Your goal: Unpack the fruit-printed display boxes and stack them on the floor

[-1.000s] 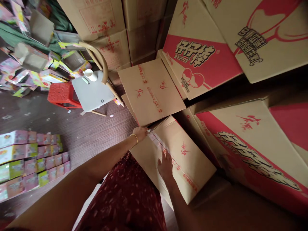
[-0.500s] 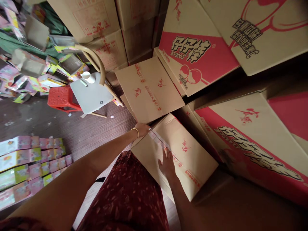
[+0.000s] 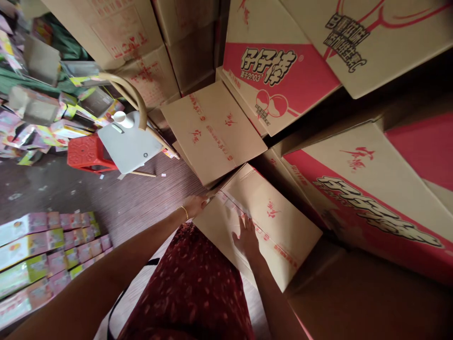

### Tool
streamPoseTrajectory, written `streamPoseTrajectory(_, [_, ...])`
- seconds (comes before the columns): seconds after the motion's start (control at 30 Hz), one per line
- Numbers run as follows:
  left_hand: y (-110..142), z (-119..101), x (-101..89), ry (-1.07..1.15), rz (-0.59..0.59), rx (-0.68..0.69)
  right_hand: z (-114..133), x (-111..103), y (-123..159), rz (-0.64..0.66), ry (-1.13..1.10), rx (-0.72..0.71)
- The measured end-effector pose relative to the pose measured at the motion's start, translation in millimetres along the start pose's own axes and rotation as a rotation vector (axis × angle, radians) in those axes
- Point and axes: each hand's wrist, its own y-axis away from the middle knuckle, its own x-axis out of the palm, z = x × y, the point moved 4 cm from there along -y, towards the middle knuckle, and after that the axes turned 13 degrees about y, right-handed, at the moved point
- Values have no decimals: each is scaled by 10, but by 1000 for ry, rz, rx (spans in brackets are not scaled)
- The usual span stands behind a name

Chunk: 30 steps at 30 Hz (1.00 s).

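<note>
Dark red patterned clothing (image 3: 187, 288) nearest, just below both hands. Right hand (image 3: 247, 236) lies on top of a brown carton (image 3: 288, 208), fingers spread, palm side down, holding nothing. Carton sits directly under the right hand, tilted to the view, red characters on the top panel beyond the fingers. Tape strip (image 3: 228, 202) with red print runs along its top seam; right fingertips touch at or beside it. Left hand (image 3: 194, 206) is at the carton's far-left edge, fingers curled in; can't tell if it grips anything. Gold-coloured bracelet (image 3: 185, 212) on that wrist.

Left of the left hand, past the forearm: rows of small colourful boxes (image 3: 42, 257), stacked, on a brown floor (image 3: 152, 196). Right of the right hand: large red-and-tan carton (image 3: 368, 174) with big lettering. Just beyond the left hand, second plain carton (image 3: 212, 132), taped, red print. Farther, up and right of it, red-banded carton (image 3: 304, 71) with lollipop-like drawing.

Well beyond the left hand, to its left: chair (image 3: 136, 146) with grey seat, white cup (image 3: 124, 120) on it; red stool (image 3: 83, 150) beside. Farthest: brown carton stack (image 3: 127, 30), and left of that, heap of loose small boxes (image 3: 38, 101).
</note>
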Motion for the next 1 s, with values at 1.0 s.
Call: streamPoseTrajectory(1.0, [14, -154, -64, -172, -4, -46, -1, 33, 709, 113, -340, -56])
